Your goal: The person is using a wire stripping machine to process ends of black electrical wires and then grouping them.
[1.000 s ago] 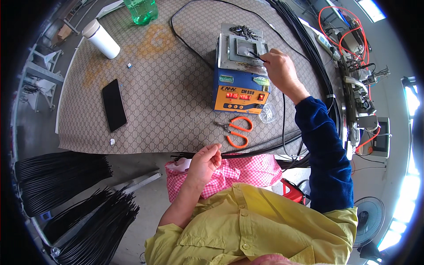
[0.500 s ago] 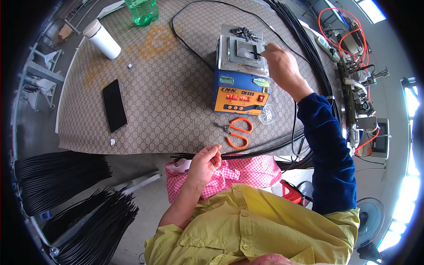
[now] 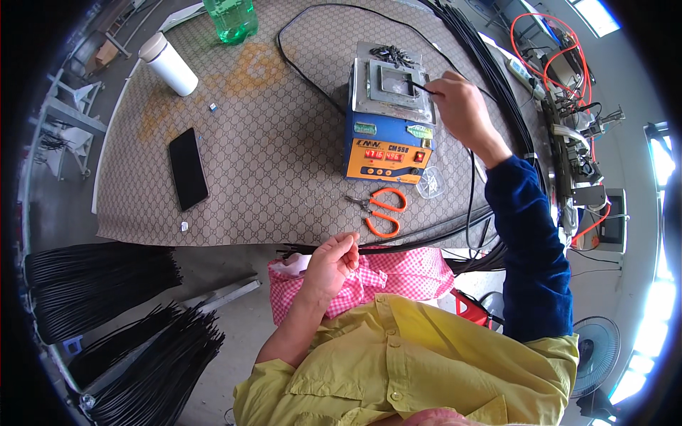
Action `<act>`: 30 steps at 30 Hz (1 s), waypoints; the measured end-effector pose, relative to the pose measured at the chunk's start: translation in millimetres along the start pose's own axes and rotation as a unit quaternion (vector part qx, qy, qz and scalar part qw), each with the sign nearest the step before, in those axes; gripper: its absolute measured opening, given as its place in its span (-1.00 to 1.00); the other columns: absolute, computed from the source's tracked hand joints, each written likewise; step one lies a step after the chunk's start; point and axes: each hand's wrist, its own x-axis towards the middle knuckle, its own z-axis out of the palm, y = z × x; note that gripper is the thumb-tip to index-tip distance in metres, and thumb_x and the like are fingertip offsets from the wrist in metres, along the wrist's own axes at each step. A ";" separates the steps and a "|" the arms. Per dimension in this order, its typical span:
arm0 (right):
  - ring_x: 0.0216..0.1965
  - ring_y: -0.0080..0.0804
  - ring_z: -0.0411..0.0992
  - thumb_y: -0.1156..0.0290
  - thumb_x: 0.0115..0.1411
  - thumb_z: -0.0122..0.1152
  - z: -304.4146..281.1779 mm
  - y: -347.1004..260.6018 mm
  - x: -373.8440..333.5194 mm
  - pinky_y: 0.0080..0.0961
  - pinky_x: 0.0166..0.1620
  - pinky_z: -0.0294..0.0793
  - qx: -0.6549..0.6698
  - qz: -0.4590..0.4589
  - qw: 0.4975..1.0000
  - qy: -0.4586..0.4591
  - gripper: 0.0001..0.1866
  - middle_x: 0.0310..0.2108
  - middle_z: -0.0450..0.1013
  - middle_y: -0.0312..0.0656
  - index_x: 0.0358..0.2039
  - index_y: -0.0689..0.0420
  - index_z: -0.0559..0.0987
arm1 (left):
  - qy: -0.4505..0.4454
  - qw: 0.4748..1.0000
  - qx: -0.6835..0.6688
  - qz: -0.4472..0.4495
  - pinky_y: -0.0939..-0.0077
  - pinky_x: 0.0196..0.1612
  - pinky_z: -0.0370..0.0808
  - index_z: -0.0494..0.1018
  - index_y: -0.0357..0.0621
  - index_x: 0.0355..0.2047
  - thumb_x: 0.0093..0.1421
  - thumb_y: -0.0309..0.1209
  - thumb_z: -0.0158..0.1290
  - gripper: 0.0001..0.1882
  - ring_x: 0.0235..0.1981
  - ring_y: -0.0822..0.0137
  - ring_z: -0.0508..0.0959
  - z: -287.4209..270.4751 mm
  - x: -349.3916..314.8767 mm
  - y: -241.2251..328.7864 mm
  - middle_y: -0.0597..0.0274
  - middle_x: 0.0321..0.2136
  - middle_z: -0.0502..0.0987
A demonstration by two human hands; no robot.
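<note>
My right hand (image 3: 462, 106), in a dark blue sleeve, pinches a thin black cable (image 3: 424, 86). The cable's end is over the square metal well (image 3: 396, 81) on top of a blue and orange solder pot (image 3: 389, 160) with a lit red display. Near the table's front edge is my left hand (image 3: 332, 264), its thumb and fingers pressed together. What they hold, if anything, is hidden; black cables (image 3: 412, 245) run along the edge right beside them. Orange-handled cutters (image 3: 383, 213) lie between that hand and the pot.
Small black scraps (image 3: 393, 56) lie behind the well. A clear dish (image 3: 429, 183) sits beside the pot. To the left are a phone (image 3: 189, 169), a white flask (image 3: 170, 67) and a green bottle (image 3: 233, 21). Black cable bundles (image 3: 106, 284) hang at lower left.
My right hand has drawn back slightly to the right and toward me, so more of the black cable shows at the well. My left hand has barely moved.
</note>
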 end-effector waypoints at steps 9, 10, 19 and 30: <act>-0.56 -0.64 0.29 0.64 0.00 0.08 -4.8 -26.0 -94.6 -0.76 -0.48 0.30 0.635 0.212 0.741 -0.044 -0.81 -0.53 0.40 -0.29 -0.31 0.29 0.49 | -0.044 0.997 0.045 0.036 0.75 -0.47 0.31 0.37 -0.22 -0.28 0.13 -0.42 -0.06 -0.83 -0.57 0.56 0.37 41.4 -4.1 10.5 0.36 -0.56 0.41; -0.56 -0.63 0.29 0.64 0.00 0.08 -1.9 -29.1 -105.3 -0.75 -0.47 0.30 0.662 0.218 0.716 -0.040 -0.82 -0.52 0.40 -0.29 -0.31 0.29 0.49 | -0.064 0.995 0.064 0.052 0.75 -0.46 0.32 0.37 -0.21 -0.30 0.12 -0.41 -0.05 -0.84 -0.56 0.56 0.37 49.6 -6.4 12.5 0.36 -0.55 0.41; -0.53 -0.63 0.27 0.60 0.04 0.07 3.5 -53.9 -166.8 -0.74 -0.44 0.27 0.707 0.232 0.666 -0.046 -0.86 -0.52 0.37 -0.29 -0.33 0.24 0.47 | -0.102 0.981 0.118 0.119 0.69 -0.40 0.33 0.38 -0.26 -0.24 0.18 -0.33 -0.13 -0.75 -0.53 0.51 0.37 102.2 -15.6 10.6 0.30 -0.53 0.40; -0.47 -0.69 0.32 0.70 -0.03 0.09 -8.2 -75.6 -191.8 -0.76 -0.40 0.33 0.585 0.191 0.787 -0.031 -0.80 -0.46 0.34 -0.37 -0.34 0.23 0.50 | -0.090 0.984 0.102 0.113 0.68 -0.42 0.34 0.39 -0.19 -0.34 0.17 -0.26 -0.10 -0.76 -0.54 0.52 0.39 100.4 -25.2 -4.8 0.33 -0.54 0.42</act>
